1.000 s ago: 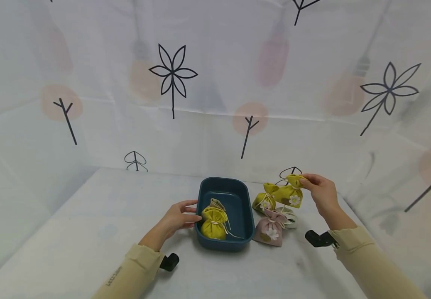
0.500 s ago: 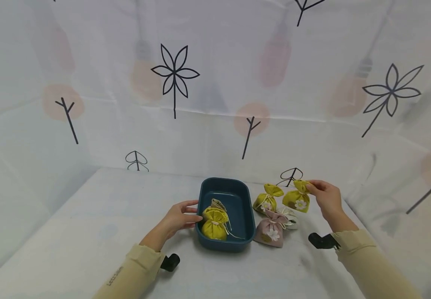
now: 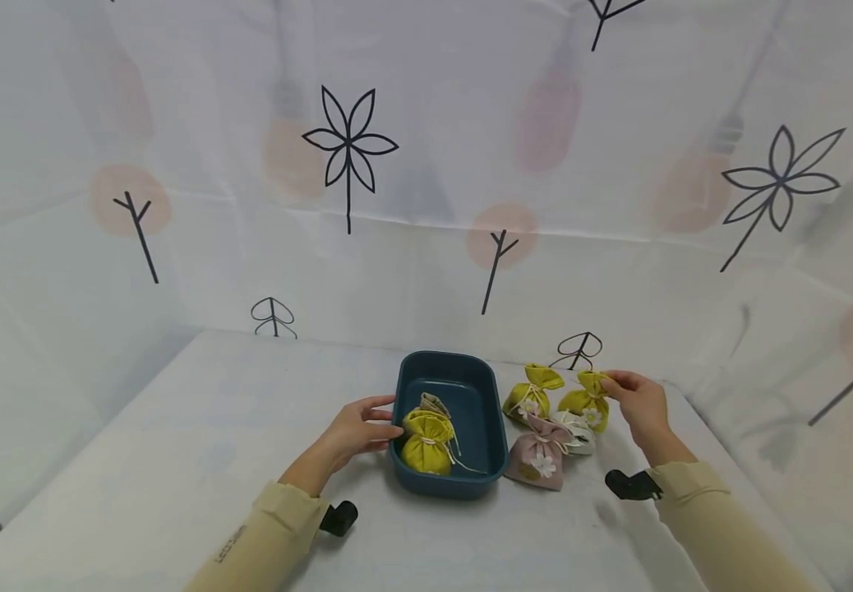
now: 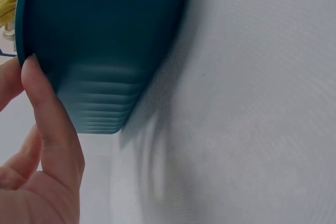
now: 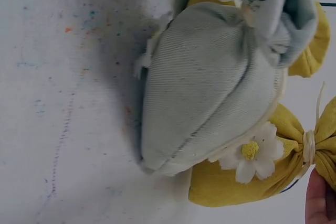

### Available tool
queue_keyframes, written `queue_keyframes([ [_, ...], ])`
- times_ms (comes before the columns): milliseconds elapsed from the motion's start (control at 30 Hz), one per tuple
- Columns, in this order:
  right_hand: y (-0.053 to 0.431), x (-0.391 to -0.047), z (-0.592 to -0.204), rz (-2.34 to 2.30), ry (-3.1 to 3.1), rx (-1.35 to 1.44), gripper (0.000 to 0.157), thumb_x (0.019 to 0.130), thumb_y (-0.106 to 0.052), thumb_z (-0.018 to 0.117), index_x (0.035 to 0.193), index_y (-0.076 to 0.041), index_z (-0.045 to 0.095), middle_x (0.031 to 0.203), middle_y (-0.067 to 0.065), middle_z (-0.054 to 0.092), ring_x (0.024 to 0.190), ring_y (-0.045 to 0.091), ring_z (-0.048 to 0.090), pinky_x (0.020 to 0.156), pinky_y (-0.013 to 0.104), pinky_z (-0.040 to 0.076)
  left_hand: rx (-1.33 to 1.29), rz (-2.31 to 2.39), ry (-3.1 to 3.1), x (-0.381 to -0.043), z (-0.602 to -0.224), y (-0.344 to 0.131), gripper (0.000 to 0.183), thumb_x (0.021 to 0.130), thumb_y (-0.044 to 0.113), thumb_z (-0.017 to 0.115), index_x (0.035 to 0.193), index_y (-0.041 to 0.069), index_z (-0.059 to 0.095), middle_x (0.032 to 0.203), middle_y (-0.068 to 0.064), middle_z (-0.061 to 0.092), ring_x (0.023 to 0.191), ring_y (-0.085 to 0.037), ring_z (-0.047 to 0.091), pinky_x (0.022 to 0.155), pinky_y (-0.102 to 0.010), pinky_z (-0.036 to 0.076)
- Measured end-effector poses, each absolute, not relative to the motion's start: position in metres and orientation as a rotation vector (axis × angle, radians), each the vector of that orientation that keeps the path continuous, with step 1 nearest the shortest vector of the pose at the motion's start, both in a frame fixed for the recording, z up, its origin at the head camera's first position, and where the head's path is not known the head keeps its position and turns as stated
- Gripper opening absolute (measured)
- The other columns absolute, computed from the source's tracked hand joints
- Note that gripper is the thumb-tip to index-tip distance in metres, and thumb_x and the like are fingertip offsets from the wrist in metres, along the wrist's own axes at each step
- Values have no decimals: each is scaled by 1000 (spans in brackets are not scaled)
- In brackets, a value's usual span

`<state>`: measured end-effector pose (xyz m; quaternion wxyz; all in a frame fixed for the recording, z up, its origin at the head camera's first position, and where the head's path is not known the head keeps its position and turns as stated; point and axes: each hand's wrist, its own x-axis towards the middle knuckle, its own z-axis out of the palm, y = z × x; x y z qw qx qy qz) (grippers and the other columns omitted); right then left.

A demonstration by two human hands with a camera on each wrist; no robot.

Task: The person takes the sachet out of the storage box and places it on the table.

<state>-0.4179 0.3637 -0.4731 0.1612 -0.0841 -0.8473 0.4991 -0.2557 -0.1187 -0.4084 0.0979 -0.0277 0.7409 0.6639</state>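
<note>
At 9 o'clock of the dark-teal, round-cornered box point(image 3: 444, 487), the left hand point(image 3: 356, 429), its fingers loosely spread, held the side wall lightly at the rim. Inside the box, toward 8 o'clock, sat a bright yellow drawstring cloth pouch point(image 3: 428, 450); a dull olive fabric pouch point(image 3: 435, 403), partly hidden, showed at its 12 o'clock.

At 3 o'clock of the box, 4 more pouches were grouped at the white table point(image 3: 197, 427), around a pale grey-green ribbed-cloth pouch point(image 5: 205, 87). At 1 o'clock from this was a mustard-yellow cloth pouch with a white flower point(image 3: 583, 401), its gathered top pinched by the right hand point(image 3: 641, 407), thumb and fingers drawn together; whether its base touched the table could not be told. In the right wrist view, the grey-green pouch partly covered it. At 10 o'clock stood a flower-trimmed yellow cloth pouch point(image 3: 530, 401); at 8 o'clock, just beside the box, sat a dusty-pink cloth pouch point(image 3: 533, 459), also flower-trimmed.
</note>
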Motion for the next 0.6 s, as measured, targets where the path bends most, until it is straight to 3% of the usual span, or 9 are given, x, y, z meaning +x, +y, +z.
queue_keyframes([
  [200,358,-410,-475,1394,-2434,-221,55,85,-51,59,120,-8,60,116,10,60,101,19,57,94,52,39,-87,1962,2196,-256,-409,-119,65,77,9,76,136,11,48,121,-15,53,85,-19,62,74,-33,55],
  [600,368,-411,-478,1335,-2454,-231,60,79,-57,61,122,-14,61,117,6,60,107,22,52,93,51,40,-78,1977,2183,-256,-410,-119,65,77,8,76,136,10,48,121,-16,53,84,-19,62,73,-32,55],
])
